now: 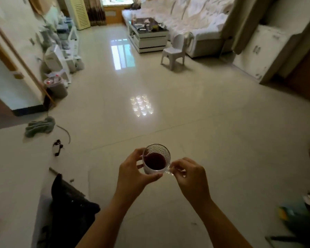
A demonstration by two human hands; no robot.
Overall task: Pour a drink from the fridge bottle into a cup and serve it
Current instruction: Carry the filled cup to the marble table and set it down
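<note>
A clear ribbed glass cup (156, 158) with a handle holds dark brown drink, about half full. I carry it upright in front of me, above the tiled floor. My left hand (132, 171) wraps around the cup's left side and bottom. My right hand (190, 176) pinches the handle on the cup's right side. No fridge bottle is in view.
A coffee table (149, 35) with small items stands far ahead beside a white-covered sofa (195, 24). A small white stool (174, 52) is near them. A white counter (16, 167) with a grey cloth (40, 127) and a black bag (70, 208) lies to my left. A bin (55, 85) stands by the left wall.
</note>
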